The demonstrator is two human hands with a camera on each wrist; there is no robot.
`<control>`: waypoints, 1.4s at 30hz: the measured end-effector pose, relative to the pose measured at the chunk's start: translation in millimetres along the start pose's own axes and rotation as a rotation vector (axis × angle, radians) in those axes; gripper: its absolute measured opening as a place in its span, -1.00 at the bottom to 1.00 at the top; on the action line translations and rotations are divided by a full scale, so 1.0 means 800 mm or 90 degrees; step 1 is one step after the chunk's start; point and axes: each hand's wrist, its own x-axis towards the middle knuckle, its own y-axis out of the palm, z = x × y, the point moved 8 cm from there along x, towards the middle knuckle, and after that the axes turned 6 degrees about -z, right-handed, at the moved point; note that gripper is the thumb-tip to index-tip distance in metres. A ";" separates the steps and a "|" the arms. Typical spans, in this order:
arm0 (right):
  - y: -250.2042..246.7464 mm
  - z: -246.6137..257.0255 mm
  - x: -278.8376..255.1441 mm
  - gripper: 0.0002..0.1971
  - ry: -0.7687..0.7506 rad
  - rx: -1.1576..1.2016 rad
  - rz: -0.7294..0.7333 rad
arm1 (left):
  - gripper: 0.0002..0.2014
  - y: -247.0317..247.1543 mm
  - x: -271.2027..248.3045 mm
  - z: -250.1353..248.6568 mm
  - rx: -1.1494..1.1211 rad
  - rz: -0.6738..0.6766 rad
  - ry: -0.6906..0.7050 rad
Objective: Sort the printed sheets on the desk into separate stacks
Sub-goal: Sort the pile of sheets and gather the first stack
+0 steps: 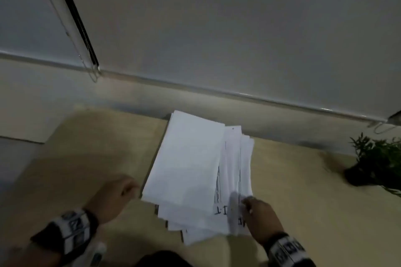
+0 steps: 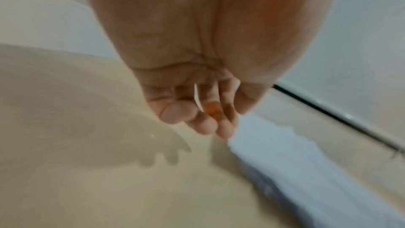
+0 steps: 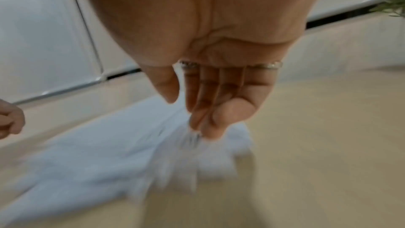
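Note:
A loose pile of white printed sheets [image 1: 186, 158] lies fanned out on the light wooden desk [image 1: 86, 158]. Black lines and letters show on the lower sheets at the right. My left hand [image 1: 128, 186] hovers just left of the pile's near-left corner. Its fingers [image 2: 197, 122] are loosely curled and hold nothing, with the pile [image 2: 285, 162] to their right. My right hand [image 1: 247, 204] is at the pile's near-right corner. Its fingertips [image 3: 201, 127] touch the sheets [image 3: 98, 153], the thumb stands apart, and one sheet edge [image 1: 233, 208] is blurred and raised.
A small potted plant [image 1: 375, 162] stands at the desk's right edge. Behind the desk runs a sill below lowered grey window blinds [image 1: 238, 28]. Bare desk surface lies left and right of the pile.

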 end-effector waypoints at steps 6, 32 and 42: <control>0.010 0.028 0.099 -0.36 0.161 0.057 -0.109 | -0.59 0.052 0.100 -0.009 0.028 -0.047 -0.139; 0.021 0.071 0.101 -0.69 0.127 0.790 -0.026 | -0.55 0.047 0.103 -0.062 -0.349 -0.062 -0.165; 0.044 0.052 0.090 -0.20 0.295 0.237 -0.129 | -0.54 0.020 0.100 -0.005 -0.197 -0.114 -0.209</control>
